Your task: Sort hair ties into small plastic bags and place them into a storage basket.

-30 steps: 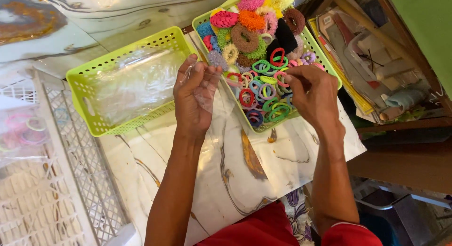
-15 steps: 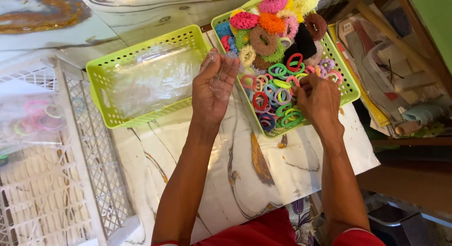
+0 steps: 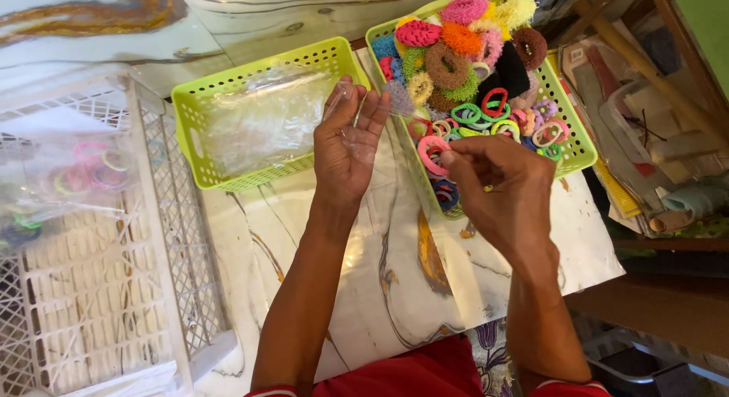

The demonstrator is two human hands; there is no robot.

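Since half a second ago, your right hand [image 3: 501,188] has drawn back out of the lime-green perforated plastic basket of hair ties [image 3: 575,143] toward you, and it now sits over that basket's near edge with a pink elastic hair-tie ring [image 3: 430,152] pinched at its fingertips. Your left hand [image 3: 348,143] has stayed almost where it was, between the two baskets, fingers upright and slightly spread, holding a small clear plastic bag [image 3: 363,116] against its palm and thumb. Your hands are apart, each closed on its own thing; the ring is just beside the bag but whether it touches the bag cannot be told.

Right of your left hand, the hair-tie basket holds fluffy scrunchies in pink, orange, green, yellow and brown at its far end and thin coloured rings nearer you. Left of that hand, a second lime-green perforated plastic basket [image 3: 190,131] holds crumpled clear plastic bags. Both baskets stand on the marble-patterned counter [image 3: 395,291]. At the far left, a white plastic lattice crate [image 3: 144,215] holds clear bags with coloured rings inside.
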